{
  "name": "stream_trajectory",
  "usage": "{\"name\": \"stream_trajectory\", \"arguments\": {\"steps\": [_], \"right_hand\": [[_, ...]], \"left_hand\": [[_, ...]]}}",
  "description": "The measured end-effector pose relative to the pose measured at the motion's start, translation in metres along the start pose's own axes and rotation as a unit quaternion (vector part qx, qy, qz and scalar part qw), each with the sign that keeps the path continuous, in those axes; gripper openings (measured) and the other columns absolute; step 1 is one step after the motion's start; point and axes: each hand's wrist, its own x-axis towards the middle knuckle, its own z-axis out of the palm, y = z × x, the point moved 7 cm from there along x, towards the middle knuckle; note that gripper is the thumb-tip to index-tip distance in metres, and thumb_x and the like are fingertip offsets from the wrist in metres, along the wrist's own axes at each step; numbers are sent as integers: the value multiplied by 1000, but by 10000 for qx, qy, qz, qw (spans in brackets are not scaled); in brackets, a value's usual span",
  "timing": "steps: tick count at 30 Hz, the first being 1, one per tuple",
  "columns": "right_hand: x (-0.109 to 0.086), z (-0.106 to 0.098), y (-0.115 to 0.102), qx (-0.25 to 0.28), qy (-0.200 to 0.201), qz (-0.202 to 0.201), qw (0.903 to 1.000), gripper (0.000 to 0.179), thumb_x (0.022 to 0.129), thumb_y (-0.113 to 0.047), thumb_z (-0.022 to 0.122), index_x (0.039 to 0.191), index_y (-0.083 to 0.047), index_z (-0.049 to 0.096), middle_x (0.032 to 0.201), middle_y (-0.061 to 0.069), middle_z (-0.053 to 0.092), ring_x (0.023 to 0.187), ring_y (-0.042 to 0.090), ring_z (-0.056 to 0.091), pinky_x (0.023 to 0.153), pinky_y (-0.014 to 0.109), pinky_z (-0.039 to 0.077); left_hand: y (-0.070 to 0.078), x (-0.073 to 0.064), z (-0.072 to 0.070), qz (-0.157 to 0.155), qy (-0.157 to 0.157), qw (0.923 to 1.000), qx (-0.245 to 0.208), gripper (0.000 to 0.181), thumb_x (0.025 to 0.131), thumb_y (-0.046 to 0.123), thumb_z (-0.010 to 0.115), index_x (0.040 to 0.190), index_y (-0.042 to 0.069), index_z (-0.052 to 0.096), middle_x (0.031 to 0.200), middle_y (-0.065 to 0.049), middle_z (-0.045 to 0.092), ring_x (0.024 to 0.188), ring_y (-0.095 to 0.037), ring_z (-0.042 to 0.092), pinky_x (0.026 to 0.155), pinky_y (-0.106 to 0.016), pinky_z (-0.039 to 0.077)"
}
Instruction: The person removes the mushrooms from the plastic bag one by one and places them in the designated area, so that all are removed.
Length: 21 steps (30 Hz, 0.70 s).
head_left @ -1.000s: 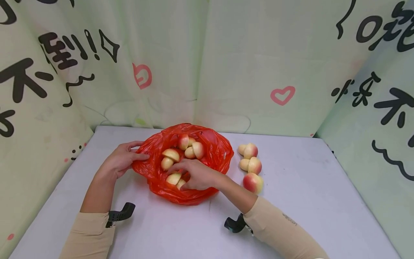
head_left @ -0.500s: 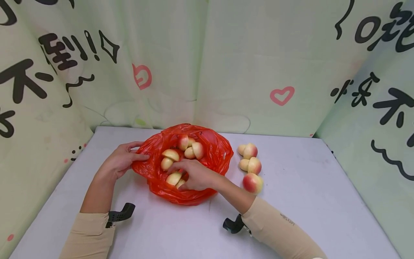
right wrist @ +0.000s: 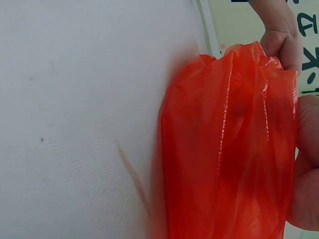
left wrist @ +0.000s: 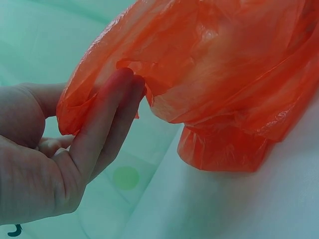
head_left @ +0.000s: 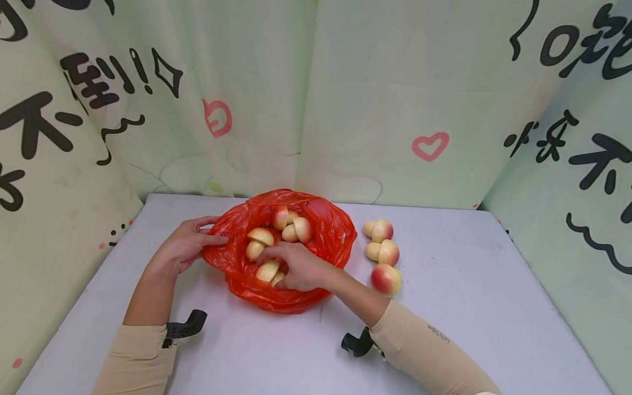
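Observation:
A red plastic bag (head_left: 340,236) lies spread wide on the table, with several mushrooms (head_left: 299,229) inside it. Their caps are rounded, pale yellow and partly red. My left hand (head_left: 186,241) pinches the bag's left rim; in the left wrist view the plastic (left wrist: 169,89) runs between thumb and fingers. Reaching over the near rim, my right hand (head_left: 303,269) has its fingers and thumb around a mushroom (head_left: 267,272) at the front of the bag. From the right wrist, the bag's near wall (right wrist: 224,149) covers the mushrooms and most of the right hand (right wrist: 308,159).
To the right of the bag, three more mushrooms (head_left: 382,253) stand in a column on the white table (head_left: 444,307). A pale printed curtain (head_left: 365,99) closes off the back and both sides. Each wrist carries a black camera mount (head_left: 185,325).
Hardly anything differs. The mushroom at my right fingers has shifted very slightly right; both hands stay where they were at the bag.

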Motion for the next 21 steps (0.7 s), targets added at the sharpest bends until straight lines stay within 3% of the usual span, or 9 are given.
{"name": "stream_trajectory", "arguments": {"steps": [5, 13, 21], "right_hand": [[-1, -4, 0, 123, 67, -39, 9999, 51, 85, -8, 85, 132, -20, 68, 134, -3, 65, 120, 15, 56, 90, 23, 55], [-3, -8, 2, 256, 183, -47, 9995, 52, 85, -5, 84, 132, -20, 69, 131, -8, 67, 116, 13, 55, 83, 21, 55], [-8, -18, 3, 255, 330, 34, 9991, 51, 85, -9, 85, 132, -21, 68, 132, -4, 64, 112, 15, 55, 81, 24, 56]], "left_hand": [[-1, 1, 0, -10, -18, 10000, -1, 75, 100, 18, 70, 163, 6, 31, 153, -26, 47, 92, -14, 72, 84, -29, 63], [0, 0, 0, -1, -49, 10000, -30, 76, 100, 18, 69, 163, 5, 30, 152, -26, 48, 91, -13, 72, 84, -28, 63], [1, -1, 0, 50, -55, 10000, -36, 76, 100, 17, 69, 163, 4, 29, 147, -25, 51, 89, -12, 72, 83, -27, 63]]}}
